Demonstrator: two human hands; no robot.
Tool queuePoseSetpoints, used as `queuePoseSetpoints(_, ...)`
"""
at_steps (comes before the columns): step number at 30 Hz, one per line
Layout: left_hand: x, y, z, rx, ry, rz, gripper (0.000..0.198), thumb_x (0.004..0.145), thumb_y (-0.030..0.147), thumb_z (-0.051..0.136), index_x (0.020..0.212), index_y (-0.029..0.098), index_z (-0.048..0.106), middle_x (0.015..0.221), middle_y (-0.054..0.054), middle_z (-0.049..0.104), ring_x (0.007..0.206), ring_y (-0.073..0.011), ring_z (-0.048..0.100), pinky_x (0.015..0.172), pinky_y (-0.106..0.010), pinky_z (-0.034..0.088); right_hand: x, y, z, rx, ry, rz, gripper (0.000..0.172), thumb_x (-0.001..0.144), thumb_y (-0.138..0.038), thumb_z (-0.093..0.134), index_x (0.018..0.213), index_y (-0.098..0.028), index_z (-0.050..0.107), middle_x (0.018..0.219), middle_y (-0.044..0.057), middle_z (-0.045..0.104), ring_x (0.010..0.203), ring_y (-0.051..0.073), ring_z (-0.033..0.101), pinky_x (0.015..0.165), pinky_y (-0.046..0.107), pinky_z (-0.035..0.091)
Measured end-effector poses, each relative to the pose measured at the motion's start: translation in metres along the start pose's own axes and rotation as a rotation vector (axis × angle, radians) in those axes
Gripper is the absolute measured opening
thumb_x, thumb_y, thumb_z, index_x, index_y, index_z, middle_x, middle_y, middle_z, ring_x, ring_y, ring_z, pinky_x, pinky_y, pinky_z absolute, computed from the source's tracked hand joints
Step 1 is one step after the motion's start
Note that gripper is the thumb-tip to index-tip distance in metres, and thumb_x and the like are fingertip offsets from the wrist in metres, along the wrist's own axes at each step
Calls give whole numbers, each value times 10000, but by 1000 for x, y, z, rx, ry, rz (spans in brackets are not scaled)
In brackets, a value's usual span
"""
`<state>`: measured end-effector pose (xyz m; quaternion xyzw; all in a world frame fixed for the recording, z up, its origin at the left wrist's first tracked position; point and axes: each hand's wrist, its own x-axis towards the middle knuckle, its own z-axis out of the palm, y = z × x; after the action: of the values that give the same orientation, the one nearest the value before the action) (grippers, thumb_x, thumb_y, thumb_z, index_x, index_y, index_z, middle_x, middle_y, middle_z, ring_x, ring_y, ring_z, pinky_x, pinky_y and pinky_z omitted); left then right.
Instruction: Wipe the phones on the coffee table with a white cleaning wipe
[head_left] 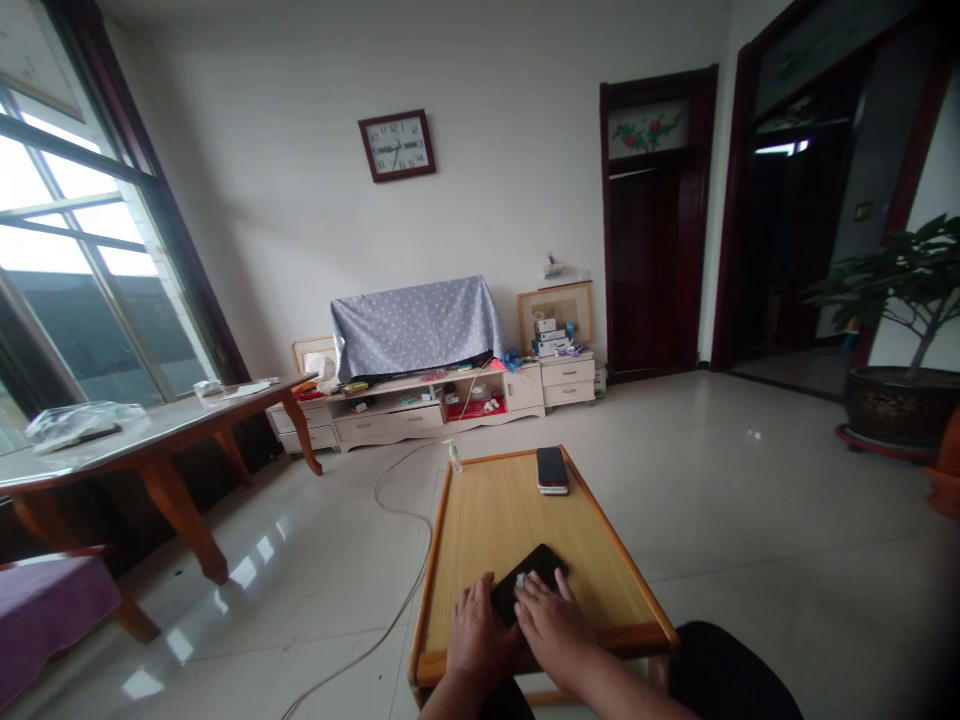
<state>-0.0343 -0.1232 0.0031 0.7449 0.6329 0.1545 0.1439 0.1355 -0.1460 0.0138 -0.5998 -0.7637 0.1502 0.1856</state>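
A black phone [551, 560] lies aslant, dark face up, near the front of the small wooden table [495, 500]. My left hand [478, 630] holds it by its lower left edge, the fingers along its side and the thumb hidden. On top of the phone rests my right hand [553, 618], its fingertips pressing a small white wipe [520, 579] against the dark face. Most of the wipe is covered by those fingers. Farther back on the same table are stacked phones [553, 470], the upper one dark. A small clear pump bottle [454, 457] stands at the far left corner.
Raised wooden edging [626, 560] borders the small table. A cable [390, 630] runs along the floor to its left. Beyond stands a low white cabinet [390, 425] under a cloth-covered object [416, 325]. A larger table [150, 450] is at left, a potted plant [900, 400] at right.
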Motion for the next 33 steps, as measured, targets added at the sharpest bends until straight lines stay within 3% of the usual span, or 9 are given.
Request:
queuePoseSetpoints(5, 0, 3, 0, 1, 48, 26, 755, 695, 408, 635, 1402, 209, 459, 1404, -78, 574, 1311, -257, 464, 1107, -349, 311, 11, 30, -17, -31, 79, 129, 621, 1018, -440, 169, 1462, -150, 493, 1568, 149, 423, 1505, 290, 287, 1244, 576, 32)
queuePoseSetpoints(8, 0, 3, -1, -14, 37, 28, 714, 718, 426, 629, 1385, 224, 476, 1390, -79, 579, 1297, -257, 473, 1096, -359, 320, -1, 13, -6, -12, 46, 54, 602, 1020, -442, 198, 1457, -163, 504, 1560, 127, 441, 1494, 267, 315, 1257, 521, 71)
queuePoseSetpoints(11, 0, 2, -2, -26, 26, 32, 659, 758, 416, 601, 1380, 230, 480, 1381, -74, 584, 1288, -242, 481, 1098, -350, 317, -17, -5, 6, 22, 8, -45, 539, 1028, -410, 214, 1449, -265, 516, 1546, 37, 477, 1479, 191, 343, 1266, 444, 84)
queuePoseSetpoints(13, -1, 2, -3, -28, 27, 37, 651, 765, 428, 603, 1373, 226, 486, 1382, -70, 585, 1286, -238, 482, 1107, -342, 311, -21, -4, 5, 34, 15, -50, 524, 1031, -395, 211, 1431, -294, 533, 1529, 16, 501, 1468, 176, 361, 1267, 449, 78)
queuePoseSetpoints(20, -1, 5, -2, 14, 47, 48, 702, 707, 404, 632, 1367, 210, 490, 1367, -74, 592, 1288, -259, 470, 1092, -347, 322, 0, 35, -19, -13, 139, 163, 630, 1018, -412, 148, 1407, -120, 549, 1529, 180, 473, 1481, 323, 331, 1226, 628, 91)
queuePoseSetpoints(22, -1, 6, -3, 11, 45, 45, 689, 709, 411, 631, 1357, 217, 498, 1365, -75, 591, 1284, -260, 473, 1097, -347, 315, -3, 24, -13, -13, 124, 136, 629, 1017, -430, 170, 1402, -117, 557, 1525, 179, 476, 1479, 319, 337, 1236, 600, 93)
queuePoseSetpoints(26, -2, 5, -4, -2, 43, 35, 620, 758, 380, 577, 1355, 232, 501, 1361, -68, 592, 1273, -243, 483, 1097, -342, 308, -18, -8, 4, 23, 51, -5, 544, 1023, -430, 227, 1396, -244, 577, 1503, 69, 527, 1445, 228, 406, 1262, 475, 100)
queuePoseSetpoints(28, -2, 5, -4, -9, 44, 37, 599, 772, 387, 567, 1348, 235, 506, 1354, -66, 597, 1267, -240, 488, 1087, -340, 316, -18, -10, 4, 36, 41, -25, 534, 1030, -417, 210, 1381, -281, 588, 1487, 38, 548, 1431, 203, 426, 1264, 466, 83)
queuePoseSetpoints(33, 0, 4, -1, 12, 57, 54, 688, 702, 409, 635, 1349, 216, 503, 1347, -74, 600, 1273, -260, 477, 1085, -342, 316, 4, 21, -13, 7, 110, 131, 632, 1026, -437, 139, 1401, -158, 564, 1512, 151, 502, 1466, 294, 367, 1239, 586, 75)
